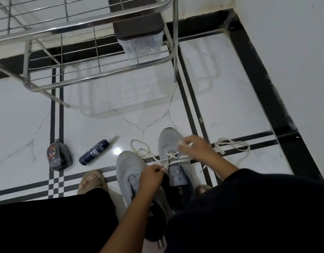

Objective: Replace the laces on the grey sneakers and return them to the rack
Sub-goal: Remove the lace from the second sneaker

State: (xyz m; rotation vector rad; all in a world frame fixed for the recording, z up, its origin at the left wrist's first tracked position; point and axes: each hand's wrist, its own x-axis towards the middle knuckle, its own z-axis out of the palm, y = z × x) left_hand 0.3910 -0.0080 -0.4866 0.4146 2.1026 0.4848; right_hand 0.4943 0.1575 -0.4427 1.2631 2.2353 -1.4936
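- Grey mesh sneakers (168,148) stand on the floor; only the right one carries a white flat lace (173,157).
- Left hand (152,177) and right hand (196,147) each pinch a lace end.
- Step: early lacing. Next: thread the following eyelets.

both hands (154,175) (194,147) reach forward, fingers pinched shut.

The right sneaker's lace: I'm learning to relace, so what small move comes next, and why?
Probably draw both ends snug, then cross to the next eyelets: the left hand and right hand each pinch an end of the white lace, crossed only once low on the right sneaker.
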